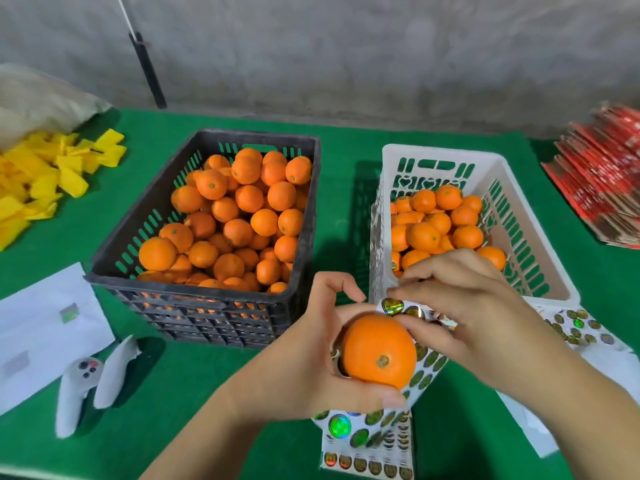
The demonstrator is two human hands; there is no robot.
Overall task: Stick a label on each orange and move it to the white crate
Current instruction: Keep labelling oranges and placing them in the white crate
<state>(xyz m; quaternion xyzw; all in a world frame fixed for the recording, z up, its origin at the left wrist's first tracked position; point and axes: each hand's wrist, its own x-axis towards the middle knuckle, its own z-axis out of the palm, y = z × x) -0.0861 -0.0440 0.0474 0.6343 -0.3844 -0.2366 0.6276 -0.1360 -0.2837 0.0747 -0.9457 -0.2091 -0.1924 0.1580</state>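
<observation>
My left hand (pixel 311 351) grips one orange (pixel 379 351), stem end up, over a sheet of shiny round labels (pixel 427 365) held beneath it. My right hand (pixel 460 306) reaches in from the right and pinches at the sheet's upper edge near a gold label (pixel 392 305), just above the orange. Behind on the left, the black crate (pixel 145 209) is heaped with oranges. The white crate (pixel 519 216) on the right holds several oranges, one with a label showing (pixel 394 263).
More label sheets lie on the green table at the front (pixel 367 445) and to the right (pixel 575 329). Two white controllers (pixel 93 379) and white paper (pixel 41 327) sit front left. Yellow wrappers (pixel 41 181) pile at far left, red cartons (pixel 602 178) at far right.
</observation>
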